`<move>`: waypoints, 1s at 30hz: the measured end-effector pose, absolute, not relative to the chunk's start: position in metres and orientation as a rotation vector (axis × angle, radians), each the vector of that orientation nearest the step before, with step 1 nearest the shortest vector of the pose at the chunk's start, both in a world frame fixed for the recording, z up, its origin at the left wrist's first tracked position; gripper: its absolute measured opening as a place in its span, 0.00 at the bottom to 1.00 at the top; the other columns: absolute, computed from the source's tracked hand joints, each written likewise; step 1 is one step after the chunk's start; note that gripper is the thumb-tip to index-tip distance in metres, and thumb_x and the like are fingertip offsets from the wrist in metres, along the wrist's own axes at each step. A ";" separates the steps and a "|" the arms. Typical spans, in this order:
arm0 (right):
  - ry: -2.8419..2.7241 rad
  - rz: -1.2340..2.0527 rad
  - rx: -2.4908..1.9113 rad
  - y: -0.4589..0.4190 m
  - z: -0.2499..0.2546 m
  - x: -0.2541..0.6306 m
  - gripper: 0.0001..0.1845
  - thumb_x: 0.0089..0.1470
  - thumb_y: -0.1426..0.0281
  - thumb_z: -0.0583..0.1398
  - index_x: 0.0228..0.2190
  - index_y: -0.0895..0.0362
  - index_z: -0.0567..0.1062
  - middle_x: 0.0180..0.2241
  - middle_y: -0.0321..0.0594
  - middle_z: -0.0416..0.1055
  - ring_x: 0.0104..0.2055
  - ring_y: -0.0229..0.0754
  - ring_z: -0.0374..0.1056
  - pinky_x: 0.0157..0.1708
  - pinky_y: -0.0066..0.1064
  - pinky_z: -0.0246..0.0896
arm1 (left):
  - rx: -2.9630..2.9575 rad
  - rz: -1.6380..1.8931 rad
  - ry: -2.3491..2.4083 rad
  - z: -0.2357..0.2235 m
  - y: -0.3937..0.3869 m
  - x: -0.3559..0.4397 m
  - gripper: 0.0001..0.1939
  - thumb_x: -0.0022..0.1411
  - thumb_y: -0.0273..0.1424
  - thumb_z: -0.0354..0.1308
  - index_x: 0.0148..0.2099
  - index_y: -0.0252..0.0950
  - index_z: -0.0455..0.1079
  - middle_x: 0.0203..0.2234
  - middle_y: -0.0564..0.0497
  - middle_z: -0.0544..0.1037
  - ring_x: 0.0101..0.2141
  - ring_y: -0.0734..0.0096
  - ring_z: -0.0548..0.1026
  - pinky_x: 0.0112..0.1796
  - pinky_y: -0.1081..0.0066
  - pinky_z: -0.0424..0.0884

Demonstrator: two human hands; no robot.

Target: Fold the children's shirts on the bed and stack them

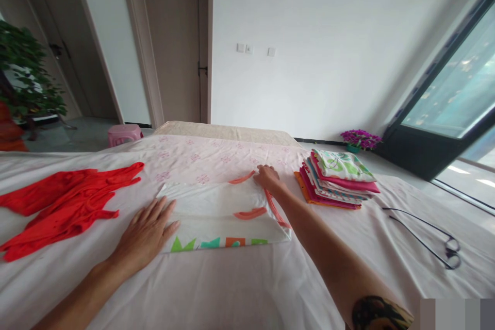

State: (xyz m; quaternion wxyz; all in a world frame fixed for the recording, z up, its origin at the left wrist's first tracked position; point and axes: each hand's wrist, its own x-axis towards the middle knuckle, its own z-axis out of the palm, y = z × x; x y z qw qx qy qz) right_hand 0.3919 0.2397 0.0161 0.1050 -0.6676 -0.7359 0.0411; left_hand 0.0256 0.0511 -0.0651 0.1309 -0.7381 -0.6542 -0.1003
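A white tank top (pixel 216 219) with coral trim and a green, teal and orange print lies partly folded on the bed sheet. My left hand (pixel 150 229) rests flat at its left end, fingers stretched out over the edge of the cloth. At the top's far right corner, my right hand (pixel 268 178) has its fingers bent and closed on the cloth by the coral trim. The fingertips there are partly hidden. To the right stands a stack of folded clothes (pixel 336 183), with a white and green piece uppermost.
A red garment (pixel 73 196) is spread out on the left of the bed. Eyeglasses (pixel 450 247) lie at the right. Beyond the bed are a pink stool (pixel 124 135), purple flowers (pixel 360 139) and a leafy plant (pixel 29 72).
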 end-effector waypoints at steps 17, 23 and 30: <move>-2.454 -0.218 -1.432 0.200 0.002 0.391 0.19 0.56 0.78 0.54 0.46 0.53 0.75 0.44 0.43 0.75 0.48 0.44 0.66 0.49 0.33 0.52 | -2.148 -0.392 -1.910 -0.060 0.048 0.030 0.29 0.67 0.44 0.45 0.65 0.37 0.64 0.65 0.40 0.64 0.65 0.50 0.59 0.61 0.50 0.57; -2.529 -0.050 -1.360 0.188 0.008 0.395 0.20 0.52 0.79 0.55 0.45 0.54 0.76 0.42 0.41 0.77 0.46 0.43 0.69 0.47 0.31 0.56 | -2.155 -0.406 -1.907 -0.061 0.049 0.029 0.29 0.67 0.45 0.45 0.65 0.38 0.64 0.65 0.41 0.65 0.65 0.51 0.60 0.61 0.50 0.57; -2.412 0.233 -1.490 0.191 0.016 0.403 0.20 0.54 0.78 0.54 0.44 0.53 0.78 0.47 0.39 0.77 0.47 0.42 0.71 0.46 0.28 0.60 | -2.171 -0.392 -1.940 -0.060 0.048 0.030 0.30 0.67 0.45 0.46 0.65 0.38 0.64 0.65 0.41 0.63 0.66 0.52 0.58 0.62 0.52 0.56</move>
